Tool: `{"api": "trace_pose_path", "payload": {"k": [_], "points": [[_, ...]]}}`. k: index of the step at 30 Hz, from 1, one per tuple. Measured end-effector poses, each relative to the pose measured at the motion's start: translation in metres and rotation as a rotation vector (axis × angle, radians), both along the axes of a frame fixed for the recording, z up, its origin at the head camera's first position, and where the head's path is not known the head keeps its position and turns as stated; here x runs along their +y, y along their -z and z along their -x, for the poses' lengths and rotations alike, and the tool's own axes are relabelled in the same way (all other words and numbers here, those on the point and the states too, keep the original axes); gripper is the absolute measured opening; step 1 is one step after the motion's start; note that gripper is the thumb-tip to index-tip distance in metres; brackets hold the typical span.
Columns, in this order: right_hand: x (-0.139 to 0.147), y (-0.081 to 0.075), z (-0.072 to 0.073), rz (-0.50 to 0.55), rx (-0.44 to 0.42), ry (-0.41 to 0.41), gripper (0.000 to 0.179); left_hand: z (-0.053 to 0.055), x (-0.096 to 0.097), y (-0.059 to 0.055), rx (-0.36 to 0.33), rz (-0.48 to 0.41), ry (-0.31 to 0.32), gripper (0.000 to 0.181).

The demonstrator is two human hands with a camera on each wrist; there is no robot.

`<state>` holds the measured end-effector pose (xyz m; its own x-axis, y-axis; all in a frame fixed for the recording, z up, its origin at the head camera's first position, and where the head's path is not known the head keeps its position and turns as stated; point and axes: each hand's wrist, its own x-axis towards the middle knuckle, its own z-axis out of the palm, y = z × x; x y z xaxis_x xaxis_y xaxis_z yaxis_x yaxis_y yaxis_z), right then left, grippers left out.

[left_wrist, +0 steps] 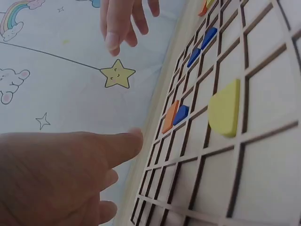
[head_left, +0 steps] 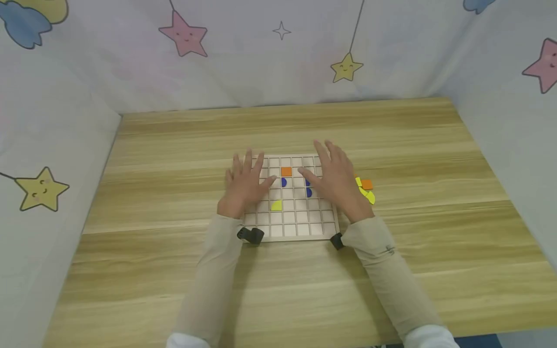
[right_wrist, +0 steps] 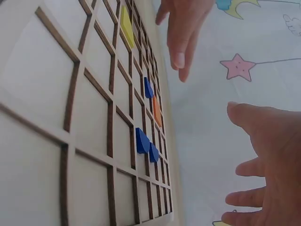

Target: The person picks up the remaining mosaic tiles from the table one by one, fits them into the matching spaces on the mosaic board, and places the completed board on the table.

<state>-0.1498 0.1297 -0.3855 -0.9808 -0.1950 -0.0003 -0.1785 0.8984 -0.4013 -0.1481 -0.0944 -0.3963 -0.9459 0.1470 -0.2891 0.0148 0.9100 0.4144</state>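
Observation:
A pale wooden board (head_left: 289, 230) divided into square cells lies on the table. My left hand (head_left: 245, 187) hovers over its left side, fingers spread, holding nothing. Over the right side is my right hand (head_left: 337, 180), likewise spread and holding nothing; it hides part of the grid. In the cells sit an orange square (head_left: 286, 171), a blue half-round piece (head_left: 284, 182) just below it, and a yellow piece (left_wrist: 225, 109) with one rounded corner. Two more blue pieces, one of them a half-round (head_left: 309, 192), lie near the right thumb. Both wrist views show the hands raised off the board.
Right of the board, partly behind the right hand, several loose pieces lie on the wooden table (head_left: 174, 266), among them an orange square (head_left: 367, 184) and a yellow piece (head_left: 371, 197). A white curtain (head_left: 243, 63) with printed stars encloses the table's back and sides.

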Motion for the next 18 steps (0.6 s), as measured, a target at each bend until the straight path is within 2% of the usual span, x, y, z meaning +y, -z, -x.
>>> {"api": "trace_pose_path", "payload": {"k": [8,18], "points": [[0.021,-0.005,0.003,0.106,-0.03,-0.025,0.075,0.005,-0.018,-0.001,-0.115,-0.016,0.051,0.069],[0.053,-0.005,0.005,0.261,-0.109,-0.022,0.061,0.008,-0.032,0.002,-0.108,0.042,0.128,0.069]]}}
